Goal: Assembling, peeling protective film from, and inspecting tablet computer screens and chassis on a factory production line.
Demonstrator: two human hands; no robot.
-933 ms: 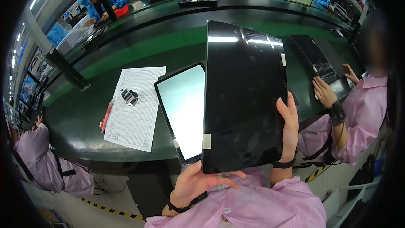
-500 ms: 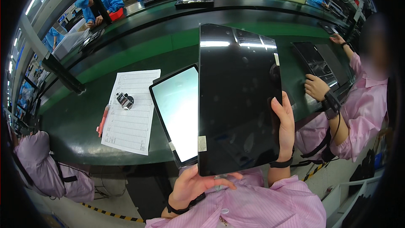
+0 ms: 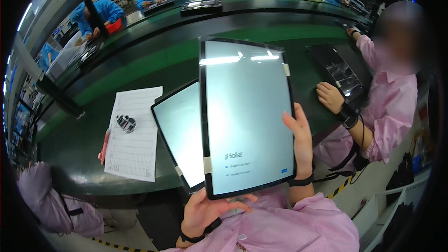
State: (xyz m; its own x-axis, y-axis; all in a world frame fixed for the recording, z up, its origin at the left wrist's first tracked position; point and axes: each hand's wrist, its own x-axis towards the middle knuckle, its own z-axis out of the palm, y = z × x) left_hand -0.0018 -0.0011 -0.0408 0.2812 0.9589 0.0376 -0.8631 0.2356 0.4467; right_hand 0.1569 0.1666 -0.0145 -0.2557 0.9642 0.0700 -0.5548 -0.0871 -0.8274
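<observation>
A tablet (image 3: 247,116) with a black frame stands tilted up in front of me, its pale screen lit with a few lines of text. Small pale tape tabs stick to its left and right edges. My right hand (image 3: 302,144) grips the right edge, thumb on the front and fingers behind. At the lower left corner, my left hand (image 3: 200,212) supports the tablet, its thumb at the edge and its fingers reaching under the bottom. Partly hidden behind it, a second tablet (image 3: 179,126) with a bright blank screen lies on the green table (image 3: 93,172).
To the left, a printed sheet (image 3: 135,154) carries a small metallic object (image 3: 126,123); a red pen (image 3: 104,147) lies along its edge. On the right, a co-worker's hand (image 3: 330,97) rests by a dark tablet (image 3: 343,72). People in blue work across the table.
The held tablet's screen has gone from black to lit with text. The whole view has shifted slightly, and both hands keep their hold.
</observation>
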